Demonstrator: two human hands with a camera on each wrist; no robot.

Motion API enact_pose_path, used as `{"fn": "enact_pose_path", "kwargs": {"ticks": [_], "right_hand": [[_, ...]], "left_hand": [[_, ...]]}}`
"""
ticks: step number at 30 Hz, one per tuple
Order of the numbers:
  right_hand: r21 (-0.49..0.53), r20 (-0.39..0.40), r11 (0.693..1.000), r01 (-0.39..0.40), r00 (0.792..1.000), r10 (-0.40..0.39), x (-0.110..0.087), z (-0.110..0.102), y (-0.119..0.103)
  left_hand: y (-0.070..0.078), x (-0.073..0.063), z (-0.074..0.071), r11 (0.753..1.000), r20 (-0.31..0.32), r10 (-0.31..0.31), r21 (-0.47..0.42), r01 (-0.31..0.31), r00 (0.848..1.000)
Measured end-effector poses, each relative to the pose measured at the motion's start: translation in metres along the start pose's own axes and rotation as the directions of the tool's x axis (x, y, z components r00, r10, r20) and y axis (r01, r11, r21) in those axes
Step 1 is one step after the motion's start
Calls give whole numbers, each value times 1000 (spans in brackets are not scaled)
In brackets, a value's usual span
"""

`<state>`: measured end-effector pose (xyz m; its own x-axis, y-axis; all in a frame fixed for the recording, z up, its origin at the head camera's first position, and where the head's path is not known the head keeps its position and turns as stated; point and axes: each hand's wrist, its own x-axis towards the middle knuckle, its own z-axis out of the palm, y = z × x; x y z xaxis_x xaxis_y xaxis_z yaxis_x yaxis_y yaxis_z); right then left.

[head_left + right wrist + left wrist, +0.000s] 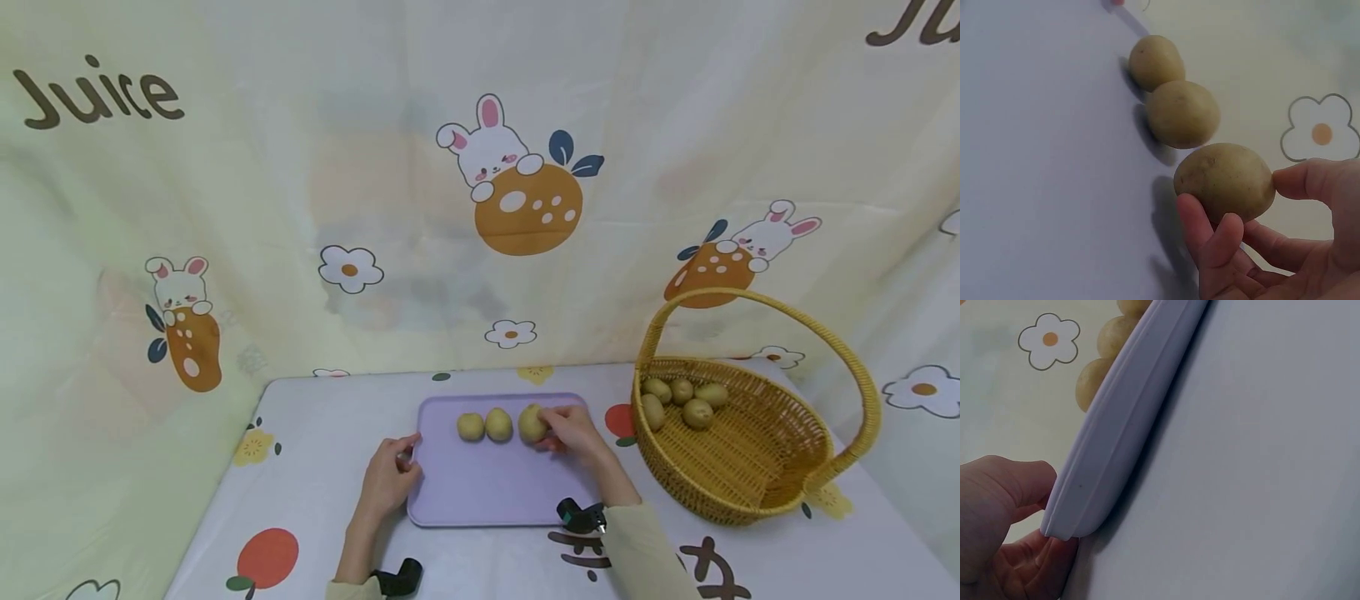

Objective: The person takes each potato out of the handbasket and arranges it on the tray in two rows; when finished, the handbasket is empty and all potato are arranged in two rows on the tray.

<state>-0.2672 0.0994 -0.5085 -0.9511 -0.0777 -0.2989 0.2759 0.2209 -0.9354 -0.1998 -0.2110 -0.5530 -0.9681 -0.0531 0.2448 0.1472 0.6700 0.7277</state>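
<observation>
On the lilac tray [491,487] two potatoes, a left one [470,427] and a middle one [498,425], sit side by side near the far edge. My right hand [576,435] holds a third potato [1225,182] just right of them, thumb on one side and fingertips on the other. In the right wrist view its shadow falls on the tray beside it. At the tray's left edge, my left hand [388,477] grips the rim; the left wrist view shows the thumb [1035,481] over the rim and fingers under the corner.
To the right of the tray stands a wicker basket [750,471] with a tall arched handle [832,342]. Several potatoes [697,412] lie in its left part. A printed cloth [330,467] covers the table, and a printed curtain [405,183] hangs behind it.
</observation>
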Motion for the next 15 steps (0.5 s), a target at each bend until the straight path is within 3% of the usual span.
{"fn": "enact_pose_path", "kwargs": {"ticks": [9,15], "right_hand": [[13,27,1000,-22,999,22,2,7,5],[-10,-29,1000,-23,999,23,5,9,6]], "left_hand": [[0,1,1,1000,12,2,5,-2,1000],[-1,1,0,1000,12,-3,1,3,1000]]}}
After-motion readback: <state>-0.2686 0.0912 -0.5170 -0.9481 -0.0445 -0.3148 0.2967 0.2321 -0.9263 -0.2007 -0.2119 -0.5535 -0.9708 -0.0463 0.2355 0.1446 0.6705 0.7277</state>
